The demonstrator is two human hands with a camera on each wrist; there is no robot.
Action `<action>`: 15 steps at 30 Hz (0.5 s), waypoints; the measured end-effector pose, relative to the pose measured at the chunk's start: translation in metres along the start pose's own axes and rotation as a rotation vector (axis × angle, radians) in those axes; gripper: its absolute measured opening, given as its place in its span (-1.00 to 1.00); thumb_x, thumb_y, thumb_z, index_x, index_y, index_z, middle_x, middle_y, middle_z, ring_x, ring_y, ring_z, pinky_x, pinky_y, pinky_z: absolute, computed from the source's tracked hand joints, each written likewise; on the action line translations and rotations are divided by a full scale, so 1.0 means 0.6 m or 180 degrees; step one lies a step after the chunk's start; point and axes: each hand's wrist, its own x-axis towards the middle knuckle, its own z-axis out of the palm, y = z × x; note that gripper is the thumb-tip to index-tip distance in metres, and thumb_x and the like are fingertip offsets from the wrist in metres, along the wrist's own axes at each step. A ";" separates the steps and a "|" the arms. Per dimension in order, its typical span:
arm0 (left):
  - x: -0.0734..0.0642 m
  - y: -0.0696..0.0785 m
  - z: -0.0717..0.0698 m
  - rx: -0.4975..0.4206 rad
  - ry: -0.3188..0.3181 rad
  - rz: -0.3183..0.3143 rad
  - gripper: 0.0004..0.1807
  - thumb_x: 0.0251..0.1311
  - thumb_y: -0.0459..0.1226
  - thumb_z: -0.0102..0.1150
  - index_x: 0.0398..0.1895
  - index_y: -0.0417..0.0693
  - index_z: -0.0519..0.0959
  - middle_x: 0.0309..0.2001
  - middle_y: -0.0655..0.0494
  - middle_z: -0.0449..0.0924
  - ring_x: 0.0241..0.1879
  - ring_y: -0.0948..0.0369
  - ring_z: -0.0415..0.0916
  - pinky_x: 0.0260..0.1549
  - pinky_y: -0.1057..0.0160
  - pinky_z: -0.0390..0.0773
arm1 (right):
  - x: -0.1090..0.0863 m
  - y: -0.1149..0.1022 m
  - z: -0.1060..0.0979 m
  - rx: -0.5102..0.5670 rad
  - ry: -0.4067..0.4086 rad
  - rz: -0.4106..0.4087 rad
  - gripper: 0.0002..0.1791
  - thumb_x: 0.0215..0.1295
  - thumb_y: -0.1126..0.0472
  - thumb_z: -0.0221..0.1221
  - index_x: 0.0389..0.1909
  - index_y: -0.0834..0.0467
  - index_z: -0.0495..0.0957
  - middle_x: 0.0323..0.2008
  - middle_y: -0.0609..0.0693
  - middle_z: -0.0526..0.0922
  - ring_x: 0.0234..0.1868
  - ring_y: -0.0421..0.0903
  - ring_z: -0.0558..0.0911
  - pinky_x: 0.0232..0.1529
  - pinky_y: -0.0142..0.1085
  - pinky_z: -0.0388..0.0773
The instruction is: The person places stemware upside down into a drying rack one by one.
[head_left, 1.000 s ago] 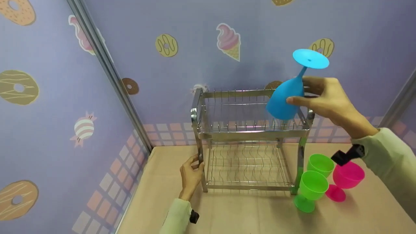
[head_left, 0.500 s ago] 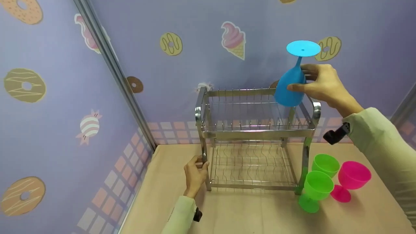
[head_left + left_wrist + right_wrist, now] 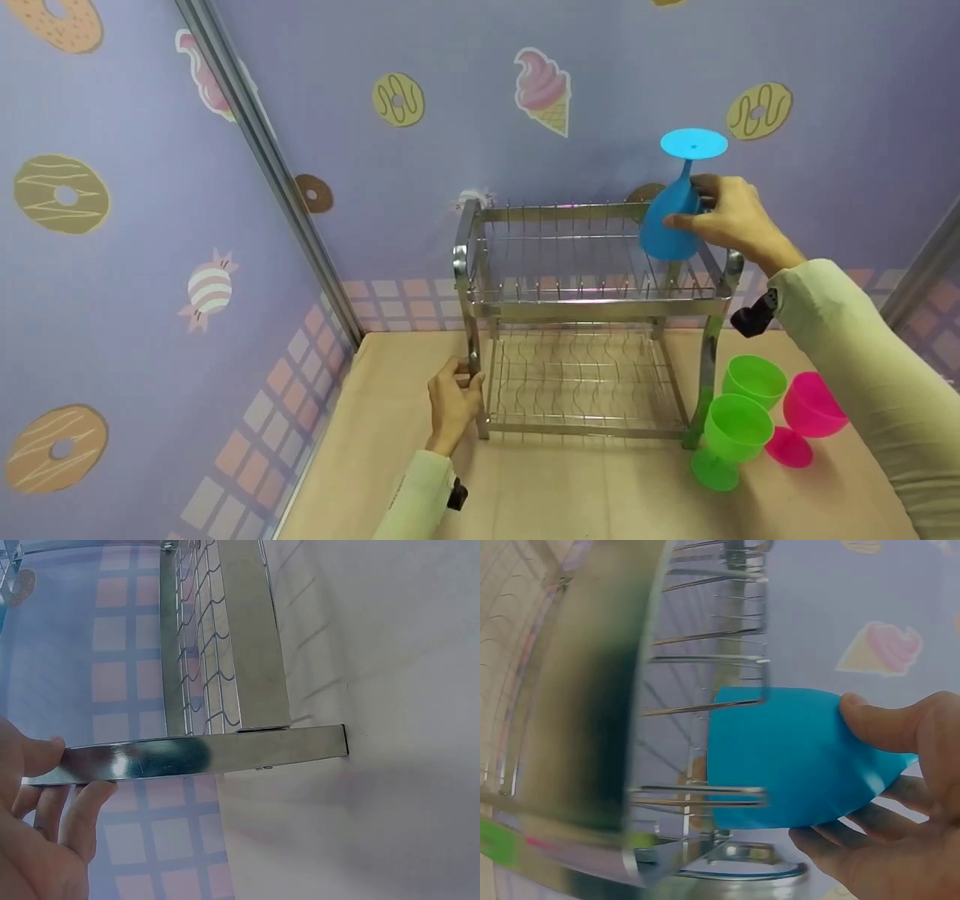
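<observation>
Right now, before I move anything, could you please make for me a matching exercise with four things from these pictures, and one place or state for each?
Column one:
1. blue cup
2. pink cup
3. left hand
4. rack

Column two:
A. upright on the table, beside the green cups
B. metal, with two levels
C. upside down, held in the right hand
D. gripping a metal frame

Right pairs: 1-C, 2-A, 3-D, 4-B.
</observation>
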 end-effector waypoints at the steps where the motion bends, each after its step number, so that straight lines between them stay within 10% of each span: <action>1: 0.000 0.000 0.000 -0.0001 0.0003 0.0007 -0.80 0.27 -0.51 0.41 -0.09 -0.19 0.70 -0.15 -0.12 0.78 -0.18 -0.02 0.83 -0.17 0.06 0.85 | 0.001 0.003 0.002 -0.0015 -0.0022 -0.0007 0.01 0.44 0.07 0.38 0.66 0.39 0.03 0.56 0.51 0.22 0.50 0.59 0.30 0.39 0.50 0.33; 15: 0.000 0.000 0.003 0.0022 0.0045 0.0062 -0.79 0.23 -0.53 0.43 -0.10 -0.21 0.70 -0.17 -0.14 0.78 -0.20 -0.06 0.83 -0.18 0.06 0.85 | 0.003 0.013 0.021 -0.0152 -0.0318 0.0029 -0.04 0.54 0.21 0.24 0.65 0.48 -0.14 0.56 0.60 0.10 0.51 0.65 0.22 0.41 0.52 0.27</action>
